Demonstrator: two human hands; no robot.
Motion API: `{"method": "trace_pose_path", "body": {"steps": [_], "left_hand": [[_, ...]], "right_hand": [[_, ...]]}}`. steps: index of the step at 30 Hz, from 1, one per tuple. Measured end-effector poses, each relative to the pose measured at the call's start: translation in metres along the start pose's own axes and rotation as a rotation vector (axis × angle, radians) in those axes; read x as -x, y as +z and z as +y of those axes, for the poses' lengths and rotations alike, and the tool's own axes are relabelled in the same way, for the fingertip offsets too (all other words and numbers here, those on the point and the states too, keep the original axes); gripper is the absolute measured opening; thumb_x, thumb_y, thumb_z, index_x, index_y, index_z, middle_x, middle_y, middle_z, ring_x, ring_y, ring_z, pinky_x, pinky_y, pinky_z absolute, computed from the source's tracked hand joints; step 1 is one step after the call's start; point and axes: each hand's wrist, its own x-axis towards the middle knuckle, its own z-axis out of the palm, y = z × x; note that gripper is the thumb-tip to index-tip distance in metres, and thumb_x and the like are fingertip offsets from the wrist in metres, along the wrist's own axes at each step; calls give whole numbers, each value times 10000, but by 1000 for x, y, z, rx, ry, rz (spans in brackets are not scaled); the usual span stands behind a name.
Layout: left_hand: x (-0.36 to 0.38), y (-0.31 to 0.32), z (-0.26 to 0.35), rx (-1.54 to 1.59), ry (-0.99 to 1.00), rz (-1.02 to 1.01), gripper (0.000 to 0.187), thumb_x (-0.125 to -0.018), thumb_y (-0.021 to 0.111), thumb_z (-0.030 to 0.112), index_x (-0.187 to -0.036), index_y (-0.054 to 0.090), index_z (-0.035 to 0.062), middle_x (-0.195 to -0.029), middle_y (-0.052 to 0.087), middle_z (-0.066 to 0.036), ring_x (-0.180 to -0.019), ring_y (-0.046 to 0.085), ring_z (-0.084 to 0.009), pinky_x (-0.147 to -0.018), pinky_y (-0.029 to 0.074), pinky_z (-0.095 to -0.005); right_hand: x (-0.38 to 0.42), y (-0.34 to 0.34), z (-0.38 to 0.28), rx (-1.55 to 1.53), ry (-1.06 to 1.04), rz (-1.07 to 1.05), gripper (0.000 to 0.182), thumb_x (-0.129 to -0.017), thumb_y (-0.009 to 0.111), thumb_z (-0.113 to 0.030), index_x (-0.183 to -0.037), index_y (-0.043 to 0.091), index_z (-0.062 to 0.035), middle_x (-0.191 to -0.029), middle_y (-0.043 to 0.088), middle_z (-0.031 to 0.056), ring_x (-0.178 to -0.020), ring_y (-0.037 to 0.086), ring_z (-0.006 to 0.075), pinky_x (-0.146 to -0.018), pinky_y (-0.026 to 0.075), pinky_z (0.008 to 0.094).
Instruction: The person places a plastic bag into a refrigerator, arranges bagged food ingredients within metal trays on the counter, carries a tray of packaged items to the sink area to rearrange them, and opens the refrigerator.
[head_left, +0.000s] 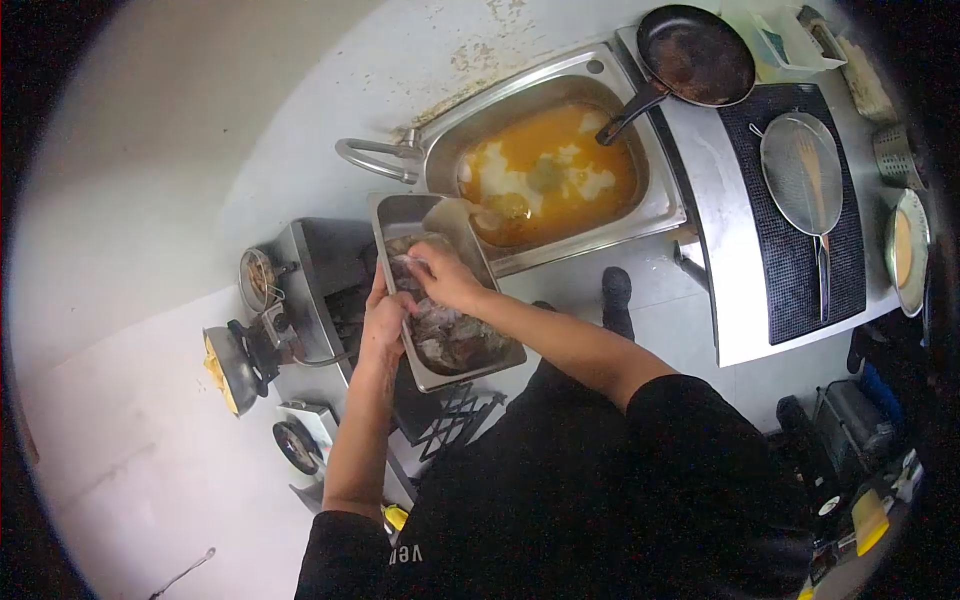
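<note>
A deep metal tray [510, 362] is held tilted beside the sink, with wet, greyish pieces of food [440, 335] and some liquid inside. My left hand [385, 318] grips the tray's left long rim, its fingers partly over the edge. Inside the tray, my right hand [443, 275] has its fingers bent together at the food; what they hold, if anything, is too small to make out. The tray's upper right corner overlaps the near edge of the metal sink [590, 238], which holds orange-brown liquid [560, 215] with pale foam.
A curved faucet [375, 160] rises at the sink's left. Right of the sink are a black frying pan [697, 55] and a round strainer [800, 170] on a black mat [765, 270]. A scale-like stove area with a metal bowl [235, 370] lies left. A shoe [616, 288] shows below.
</note>
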Motion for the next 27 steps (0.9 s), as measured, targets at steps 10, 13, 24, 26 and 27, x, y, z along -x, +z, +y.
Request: {"method": "trace_pose_path", "body": {"steps": [10, 13, 24, 26, 27], "left_hand": [[-12, 1, 14, -165, -8, -21, 851, -641, 480, -60, -1442, 309, 169, -1067, 531, -26, -827, 492, -118, -655, 433, -237], [-11, 9, 23, -159, 49, -78, 846, -650, 487, -46, -1445, 303, 173, -1061, 532, -23, -811, 478, -116, -660, 419, -232], [-15, 19, 37, -313, -12, -35, 838, -671, 488, -38, -1454, 284, 182, -1055, 535, -21, -822, 472, -127, -698, 414, -229], [-16, 21, 38, -306, -17, -50, 840, -675, 489, -39, -1457, 276, 181, -1046, 537, -21, -820, 474, -126, -698, 414, -229], [-16, 22, 38, -291, -29, -47, 842, -677, 488, -42, -1459, 270, 181, -1037, 538, -23, -817, 476, -125, -698, 415, -229]], "right_hand": [[-12, -7, -9, -31, 120, -47, 214, -898, 546, -202, -1046, 524, -49, -986, 625, 204, -935, 586, 418, -777, 462, 463], [-16, -7, -5, -30, 66, -10, 225, -904, 544, -199, -1067, 522, -46, -987, 622, 214, -909, 594, 404, -764, 463, 446], [-22, -18, -10, -31, 106, -24, 259, -909, 541, -197, -1097, 518, -20, -1021, 608, 219, -960, 595, 376, -801, 465, 413], [-22, -16, -6, -83, 48, 47, 223, -892, 558, -215, -1014, 544, -29, -974, 618, 217, -927, 584, 410, -788, 460, 449], [-23, -18, -6, -83, 48, 48, 223, -892, 558, -215, -1014, 544, -29, -974, 618, 217, -927, 584, 410, -788, 460, 449]]}}
